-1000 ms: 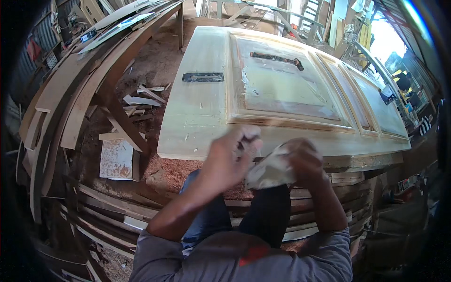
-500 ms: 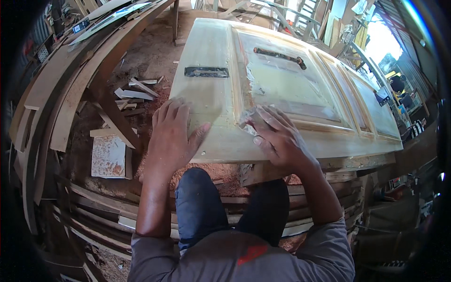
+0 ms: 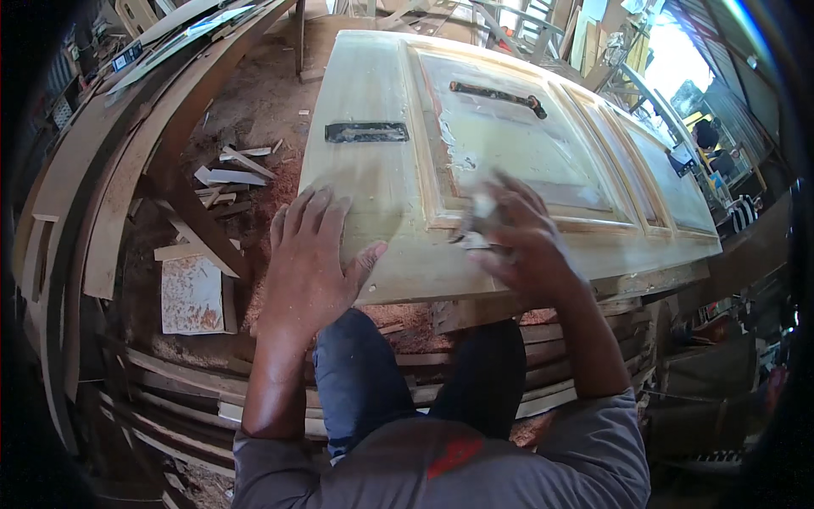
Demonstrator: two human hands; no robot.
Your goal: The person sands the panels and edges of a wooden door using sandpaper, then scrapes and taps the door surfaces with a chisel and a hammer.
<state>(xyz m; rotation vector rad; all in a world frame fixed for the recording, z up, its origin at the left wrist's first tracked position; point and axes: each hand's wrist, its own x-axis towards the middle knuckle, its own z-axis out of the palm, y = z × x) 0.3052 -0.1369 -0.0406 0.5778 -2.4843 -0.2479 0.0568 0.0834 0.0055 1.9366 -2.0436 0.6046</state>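
Bracing the panel (image 3: 530, 157) at its eight o'clock, left hand (image 3: 309, 259) open, we should stroke evenly; our right hand (image 3: 521, 242) grips a pale wad (image 3: 480, 222).

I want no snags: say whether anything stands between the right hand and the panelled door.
Only the blurred pale sheet in the right hand; nothing else visible intervenes. The hammer lies farther off, on the panelled door.

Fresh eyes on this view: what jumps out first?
Probably the pale panelled door across the middle, with a dark hammer lying on its large panel. Then the hands at its near side: the left hand spread palm-down near the corner, the right hand, blurred, holding a crumpled piece.
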